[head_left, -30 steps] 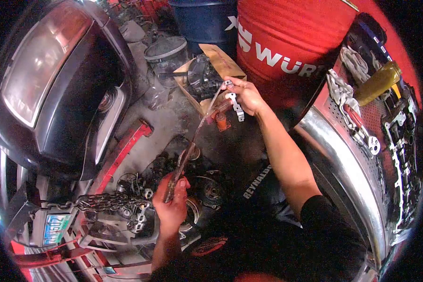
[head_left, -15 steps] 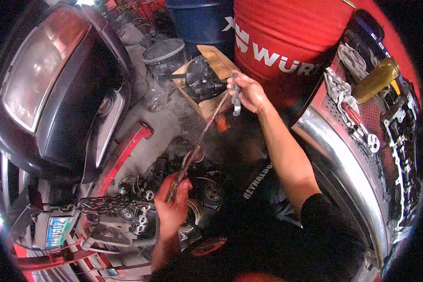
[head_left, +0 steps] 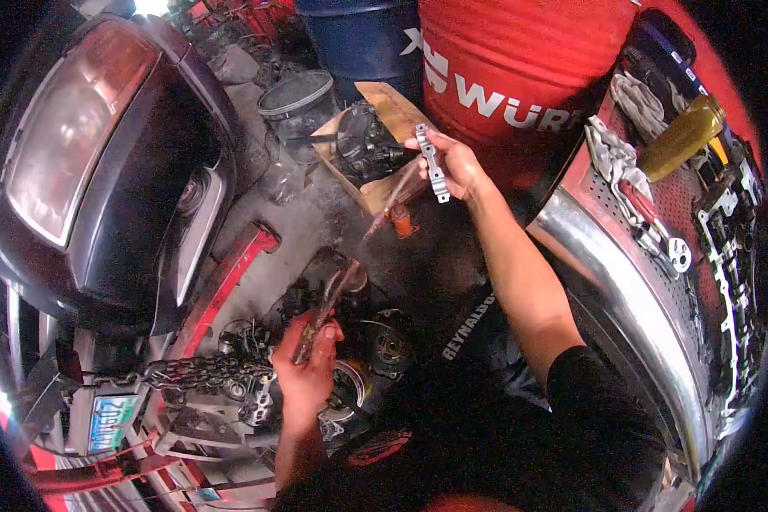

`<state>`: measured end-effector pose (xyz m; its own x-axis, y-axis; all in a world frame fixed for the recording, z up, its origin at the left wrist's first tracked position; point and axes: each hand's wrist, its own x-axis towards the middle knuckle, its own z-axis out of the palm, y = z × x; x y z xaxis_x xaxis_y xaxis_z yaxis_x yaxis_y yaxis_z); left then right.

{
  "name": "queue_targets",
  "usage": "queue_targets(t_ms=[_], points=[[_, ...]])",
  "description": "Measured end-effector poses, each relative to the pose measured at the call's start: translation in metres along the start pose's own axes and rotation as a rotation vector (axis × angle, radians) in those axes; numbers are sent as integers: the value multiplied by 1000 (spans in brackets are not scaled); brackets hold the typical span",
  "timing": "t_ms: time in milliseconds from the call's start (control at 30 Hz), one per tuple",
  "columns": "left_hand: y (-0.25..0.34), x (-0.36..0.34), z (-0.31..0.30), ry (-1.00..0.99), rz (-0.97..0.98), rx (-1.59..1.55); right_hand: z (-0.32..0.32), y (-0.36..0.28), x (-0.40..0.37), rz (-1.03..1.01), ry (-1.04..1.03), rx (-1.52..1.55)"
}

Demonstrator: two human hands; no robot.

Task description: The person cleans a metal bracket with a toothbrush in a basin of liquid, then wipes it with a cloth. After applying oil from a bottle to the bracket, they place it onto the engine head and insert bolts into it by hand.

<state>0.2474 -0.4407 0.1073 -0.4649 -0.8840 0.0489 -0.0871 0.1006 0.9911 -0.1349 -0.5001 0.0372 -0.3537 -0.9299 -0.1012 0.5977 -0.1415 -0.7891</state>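
Observation:
My left hand [head_left: 305,363] is closed around the lower end of a long, thin, dark rod-like strip [head_left: 341,286], which is smeared by motion. This strip slants up and away toward my right hand [head_left: 459,166]. Pinched in the right fingers is a narrow silver metal bracket [head_left: 432,162] with holes near its ends. The strip's far end overlaps the right fingertips in this view. Beyond that hand, a black mechanical part [head_left: 363,145] lies on brown cardboard [head_left: 392,107]. A small orange cylinder [head_left: 402,222] stands below the bracket.
A red drum [head_left: 520,51] and a blue drum [head_left: 358,43] stand ahead, beside a clear bucket [head_left: 297,96]. A dark car bumper [head_left: 115,222] fills the left. Chain [head_left: 200,373] and engine parts lie below. Rags, a ratchet [head_left: 676,254] and a bottle [head_left: 683,141] occupy the right-hand panel.
The bracket has turned in my right hand, so its broad, bright face shows. The strip is now blurred, and my left hand has shifted slightly left.

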Motion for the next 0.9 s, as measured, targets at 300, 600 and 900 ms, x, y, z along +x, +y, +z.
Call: queue_targets(t_ms=[300, 600, 900], points=[[3, -11, -5, -44, -26, 102, 0, 0, 10, -63, 54, 148], [0, -11, -6, -64, -51, 78, -7, -2, 16, 1, 102, 242], [-6, -7, -4, -20, -46, 108, 5, -5, 12, -35, 58, 114]])
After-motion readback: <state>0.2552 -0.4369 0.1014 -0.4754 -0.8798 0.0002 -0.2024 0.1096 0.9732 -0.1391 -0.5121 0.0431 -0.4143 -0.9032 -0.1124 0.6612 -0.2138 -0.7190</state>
